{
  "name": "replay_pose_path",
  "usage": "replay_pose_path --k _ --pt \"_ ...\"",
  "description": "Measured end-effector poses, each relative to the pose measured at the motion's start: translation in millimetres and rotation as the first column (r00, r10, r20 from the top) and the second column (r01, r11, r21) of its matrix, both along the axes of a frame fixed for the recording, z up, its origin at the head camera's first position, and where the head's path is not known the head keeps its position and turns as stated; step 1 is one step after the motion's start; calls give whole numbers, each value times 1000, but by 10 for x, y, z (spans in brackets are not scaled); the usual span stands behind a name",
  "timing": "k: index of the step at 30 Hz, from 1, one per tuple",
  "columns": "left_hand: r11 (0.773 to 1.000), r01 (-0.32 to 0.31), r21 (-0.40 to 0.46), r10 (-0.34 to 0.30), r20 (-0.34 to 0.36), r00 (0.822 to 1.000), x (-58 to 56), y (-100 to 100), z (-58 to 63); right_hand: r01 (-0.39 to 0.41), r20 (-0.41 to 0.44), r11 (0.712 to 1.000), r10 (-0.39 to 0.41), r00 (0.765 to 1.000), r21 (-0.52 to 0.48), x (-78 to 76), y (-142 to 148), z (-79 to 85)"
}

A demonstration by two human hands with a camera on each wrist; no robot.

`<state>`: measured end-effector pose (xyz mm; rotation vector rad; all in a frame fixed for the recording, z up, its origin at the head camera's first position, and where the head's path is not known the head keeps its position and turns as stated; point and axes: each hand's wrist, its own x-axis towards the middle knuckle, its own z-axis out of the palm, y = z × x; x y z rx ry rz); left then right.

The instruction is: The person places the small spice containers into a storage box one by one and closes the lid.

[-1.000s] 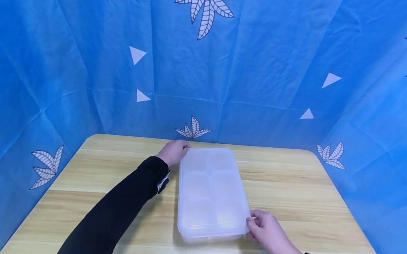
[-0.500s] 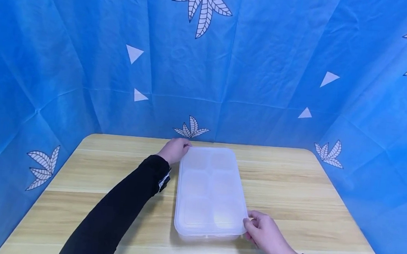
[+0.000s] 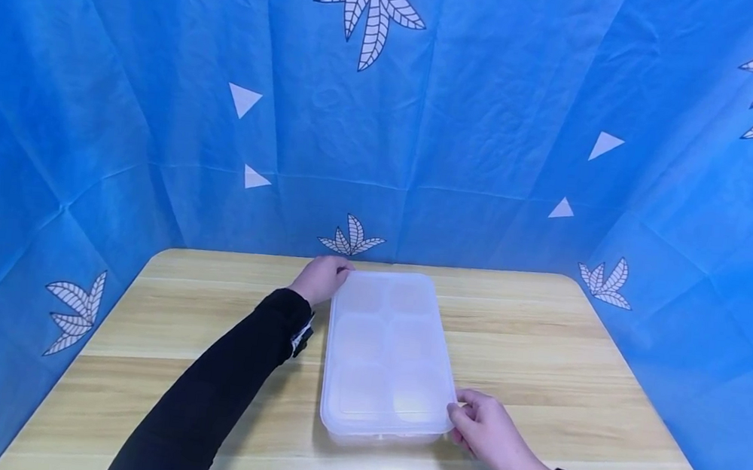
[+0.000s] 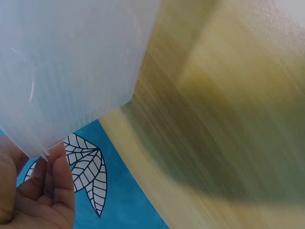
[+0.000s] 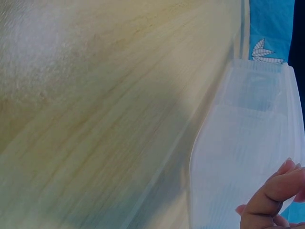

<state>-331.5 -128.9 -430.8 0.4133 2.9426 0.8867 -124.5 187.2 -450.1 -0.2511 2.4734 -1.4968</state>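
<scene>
A translucent white plastic storage box point(image 3: 381, 356) with a lid lies lengthwise on the wooden table. Six shallow squares show through or on the lid, several in two columns. At the far left corner my left hand point(image 3: 321, 279) pinches the lid's rim; the left wrist view shows the curled fingers point(image 4: 62, 186) at that corner. My right hand point(image 3: 483, 431) pinches the rim near the front right corner, thumb and forefinger bent. In the right wrist view the box wall point(image 5: 228, 157) stands beside the curled fingers point(image 5: 276, 195). What the box contains cannot be made out.
The light wooden table point(image 3: 571, 405) has rounded far corners. A blue cloth point(image 3: 496, 125) with white leaf and triangle prints hangs behind it and along both sides. Bare tabletop shows left and right of the box.
The near end of the box and my right hand have shifted slightly left. The whole head view has drifted a little too. Both hands keep their hold on the rim.
</scene>
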Motion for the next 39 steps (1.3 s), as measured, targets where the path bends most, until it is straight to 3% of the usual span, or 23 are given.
replay_pose_path --k 8,16,23,30,39 --pt "998 -64 3 64 -22 998 117 -145 0 -20 -23 997 22 1000 79 -43 16 31" --pt "993 -113 -21 111 -95 989 458 -345 75 -17 -76 982 32 997 187 -239 35 184" --pt "987 -157 29 158 -23 987 770 -342 100 19 -86 975 0 996 220 -497 18 232" --pt "981 -187 48 185 46 982 1044 -251 22 65 -70 969 -50 996 237 -790 -45 174" --pt "970 -242 41 240 46 970 1261 -119 -117 68 -115 962 -39 993 263 -1048 -135 126"
